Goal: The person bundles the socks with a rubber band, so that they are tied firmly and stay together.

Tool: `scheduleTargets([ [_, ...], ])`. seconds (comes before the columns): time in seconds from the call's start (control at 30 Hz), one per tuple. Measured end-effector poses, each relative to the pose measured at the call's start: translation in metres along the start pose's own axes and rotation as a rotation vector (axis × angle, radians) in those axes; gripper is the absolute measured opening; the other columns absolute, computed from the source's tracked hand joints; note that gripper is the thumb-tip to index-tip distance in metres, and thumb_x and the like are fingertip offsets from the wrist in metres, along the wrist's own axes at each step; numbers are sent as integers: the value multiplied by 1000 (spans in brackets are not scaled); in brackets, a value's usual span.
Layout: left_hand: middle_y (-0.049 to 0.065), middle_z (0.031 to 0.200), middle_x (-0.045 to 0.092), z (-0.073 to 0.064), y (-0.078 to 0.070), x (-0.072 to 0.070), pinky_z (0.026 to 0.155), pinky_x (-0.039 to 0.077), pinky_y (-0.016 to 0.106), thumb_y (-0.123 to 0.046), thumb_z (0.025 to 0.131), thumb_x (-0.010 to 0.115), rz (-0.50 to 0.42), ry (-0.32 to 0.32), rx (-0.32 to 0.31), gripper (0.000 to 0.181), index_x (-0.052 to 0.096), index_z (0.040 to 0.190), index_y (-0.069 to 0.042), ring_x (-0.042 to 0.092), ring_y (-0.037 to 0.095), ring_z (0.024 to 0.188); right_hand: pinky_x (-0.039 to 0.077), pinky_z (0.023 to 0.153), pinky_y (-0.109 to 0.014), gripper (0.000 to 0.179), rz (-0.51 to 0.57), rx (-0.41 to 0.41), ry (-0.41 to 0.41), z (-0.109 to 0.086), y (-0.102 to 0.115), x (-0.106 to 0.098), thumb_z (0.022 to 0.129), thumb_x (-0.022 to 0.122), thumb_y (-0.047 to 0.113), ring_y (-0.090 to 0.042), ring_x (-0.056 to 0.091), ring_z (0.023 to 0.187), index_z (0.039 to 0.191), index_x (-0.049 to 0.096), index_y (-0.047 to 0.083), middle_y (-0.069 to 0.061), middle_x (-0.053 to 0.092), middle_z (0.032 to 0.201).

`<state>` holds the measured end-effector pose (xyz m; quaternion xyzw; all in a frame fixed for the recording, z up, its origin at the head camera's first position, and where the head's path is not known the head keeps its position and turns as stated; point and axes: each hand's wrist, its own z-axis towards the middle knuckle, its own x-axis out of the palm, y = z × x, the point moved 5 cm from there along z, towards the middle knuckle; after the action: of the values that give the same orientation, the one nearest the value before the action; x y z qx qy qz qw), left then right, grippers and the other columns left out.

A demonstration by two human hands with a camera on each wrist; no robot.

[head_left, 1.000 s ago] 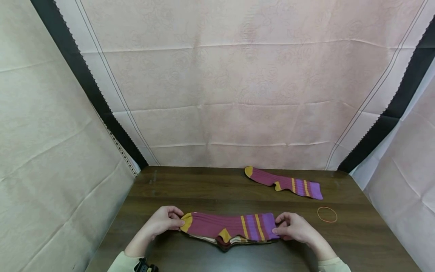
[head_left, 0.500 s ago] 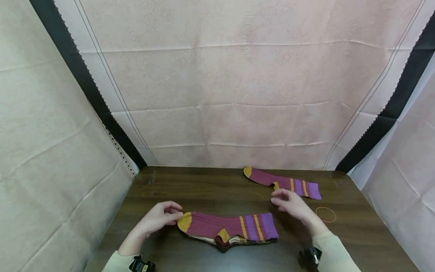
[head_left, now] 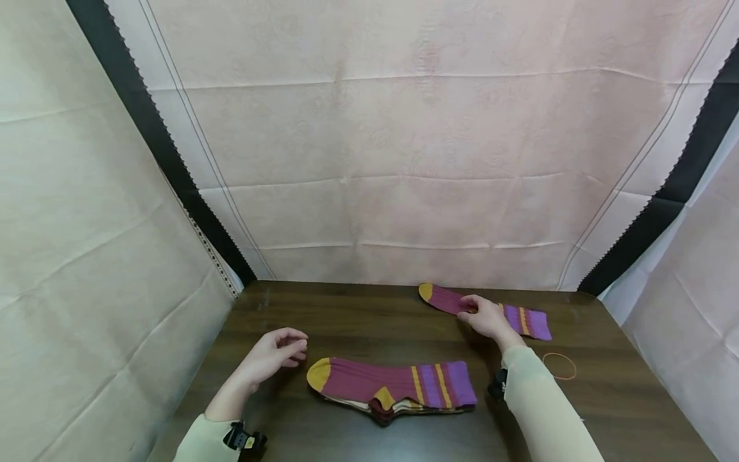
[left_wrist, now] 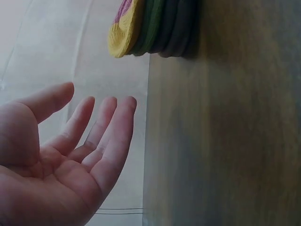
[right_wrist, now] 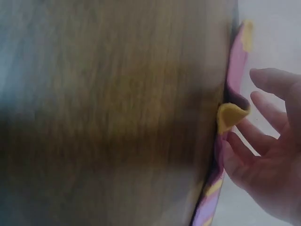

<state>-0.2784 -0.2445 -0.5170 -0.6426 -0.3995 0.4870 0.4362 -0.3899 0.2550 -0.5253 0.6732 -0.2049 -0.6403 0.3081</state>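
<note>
A stack of socks (head_left: 375,380) lies near the table's front, a maroon one with yellow toe and heel and purple-striped cuff on top; darker green and grey layers (left_wrist: 171,28) show beneath in the left wrist view. To its left, my left hand (head_left: 278,351) hangs with fingers loosely bent, apart from the stack and holding nothing. Farther back lies a single matching maroon sock (head_left: 534,324). Over its middle is my right hand (head_left: 487,317), hiding the heel in the head view. The right wrist view shows relaxed fingers beside the sock's yellow heel (right_wrist: 230,116); whether they touch it I cannot tell.
A thin orange-yellow rubber band (head_left: 571,367) lies on the brown wooden table (head_left: 346,330) right of the stack, close to my right sleeve. Pale cloth (head_left: 404,160) hangs behind the table, with more along both sides.
My right hand has left the stack's cuff end and moved back to the single sock. My left hand has let go of the toe end and drawn slightly away. The stack has stayed put.
</note>
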Motion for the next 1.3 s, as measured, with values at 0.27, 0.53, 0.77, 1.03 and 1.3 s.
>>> scheduleTargets([
  [0.27,24,122,69,2,-1,3,88,63,44,-23,109,66,-15,-1,-5,40,62,135,7,72,34,106,40,114,-64,52,13,10,39,-4,-3,6,103,71,18,-50,49,140,149,58,-1,-27,58,149],
  [0.53,25,121,69,12,-13,19,87,63,43,-23,109,66,5,8,32,39,62,136,6,73,32,103,38,116,-64,51,74,-72,141,-11,6,17,99,75,8,-49,47,142,146,60,-2,-24,61,146],
  [0.77,28,125,67,39,-31,45,87,63,43,-26,109,66,3,92,50,43,62,138,5,72,33,104,41,115,-62,49,121,-91,262,-21,19,29,99,76,11,-43,51,140,145,64,1,-21,60,148],
  [1.03,31,127,67,69,-41,68,88,63,46,-23,110,64,-4,166,28,44,57,143,6,72,39,107,50,105,-51,43,133,-124,383,-26,31,36,99,77,15,-33,59,130,140,69,4,-16,65,143],
  [1.3,19,119,70,89,-45,88,86,63,46,-19,105,71,101,153,-26,47,57,145,4,71,39,108,52,94,-41,40,165,-171,522,-29,43,45,102,73,15,-25,63,114,141,69,8,-9,69,137],
])
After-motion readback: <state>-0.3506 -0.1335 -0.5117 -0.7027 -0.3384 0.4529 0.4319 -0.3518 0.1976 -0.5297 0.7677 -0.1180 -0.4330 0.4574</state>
